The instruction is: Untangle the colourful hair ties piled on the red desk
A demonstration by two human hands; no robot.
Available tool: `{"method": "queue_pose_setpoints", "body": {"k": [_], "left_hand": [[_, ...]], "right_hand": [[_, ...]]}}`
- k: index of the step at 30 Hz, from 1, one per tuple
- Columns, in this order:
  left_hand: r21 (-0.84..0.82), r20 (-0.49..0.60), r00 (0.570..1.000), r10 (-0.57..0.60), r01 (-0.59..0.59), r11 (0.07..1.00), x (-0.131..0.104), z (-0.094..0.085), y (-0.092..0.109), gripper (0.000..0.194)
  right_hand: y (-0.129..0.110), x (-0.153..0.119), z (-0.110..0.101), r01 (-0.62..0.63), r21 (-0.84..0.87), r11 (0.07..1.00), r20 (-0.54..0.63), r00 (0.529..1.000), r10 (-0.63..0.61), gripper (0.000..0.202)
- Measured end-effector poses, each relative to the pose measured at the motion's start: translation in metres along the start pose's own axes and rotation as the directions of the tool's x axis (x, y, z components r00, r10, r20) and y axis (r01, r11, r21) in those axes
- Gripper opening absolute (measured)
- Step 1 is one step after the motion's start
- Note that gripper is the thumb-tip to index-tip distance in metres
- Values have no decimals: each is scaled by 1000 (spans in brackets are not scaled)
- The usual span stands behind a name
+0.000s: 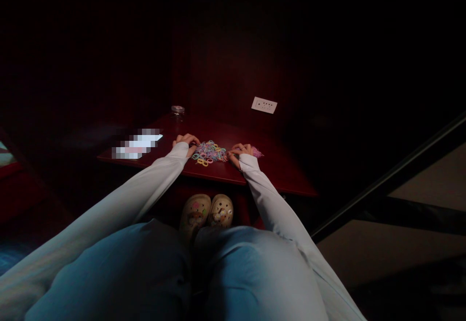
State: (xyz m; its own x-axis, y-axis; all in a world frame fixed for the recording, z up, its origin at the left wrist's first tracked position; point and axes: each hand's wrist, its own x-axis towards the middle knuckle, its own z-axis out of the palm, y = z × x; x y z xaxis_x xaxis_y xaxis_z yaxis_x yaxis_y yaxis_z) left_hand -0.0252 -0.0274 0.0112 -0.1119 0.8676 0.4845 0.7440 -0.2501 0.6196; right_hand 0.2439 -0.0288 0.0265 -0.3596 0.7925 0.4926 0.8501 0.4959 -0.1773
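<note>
A loose pile of small pastel hair ties lies on a dark red table between my two hands. At the pile's left edge my left hand rests with bent fingers apart, the index finger and thumb touching the nearest bands. My right hand is at the right edge, its fingertips drawn together by the pile; whatever they hold is too small to make out. Partly behind that hand sits a pink-purple heap, whose kind I cannot tell. A few yellow bands lie at the front of the pile.
A clear lidded jar stands at the table's back left. To the left lies a lit, blurred screen. A white socket plate is on the wall behind. The table's front edge runs above my clogs.
</note>
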Motion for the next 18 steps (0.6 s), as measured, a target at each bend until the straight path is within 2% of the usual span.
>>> {"method": "queue_pose_setpoints", "body": {"k": [3, 5, 10, 12, 18], "left_hand": [[-4, -1, 1000, 3, -3, 1000, -1, -1, 0, 16], [-6, 4, 1000, 8, -8, 1000, -1, -2, 1, 16], [-5, 39, 999, 10, -10, 1000, 0, -4, 1, 15], [-10, 35, 999, 13, -13, 1000, -1, -4, 2, 15], [-13, 55, 998, 10, -10, 1000, -1, -5, 2, 14]], "right_hand": [[3, 2, 2, -121, -22, 992, -78, 990, 119, 38], [4, 2, 4, -156, -35, 987, -92, 984, 152, 40], [-1, 0, 3, 9, -32, 999, 40, 999, -8, 44], [-3, 0, 2, 24, -26, 999, 58, 998, -22, 45], [1, 1, 2, -176, -65, 982, -95, 981, 170, 41]]}}
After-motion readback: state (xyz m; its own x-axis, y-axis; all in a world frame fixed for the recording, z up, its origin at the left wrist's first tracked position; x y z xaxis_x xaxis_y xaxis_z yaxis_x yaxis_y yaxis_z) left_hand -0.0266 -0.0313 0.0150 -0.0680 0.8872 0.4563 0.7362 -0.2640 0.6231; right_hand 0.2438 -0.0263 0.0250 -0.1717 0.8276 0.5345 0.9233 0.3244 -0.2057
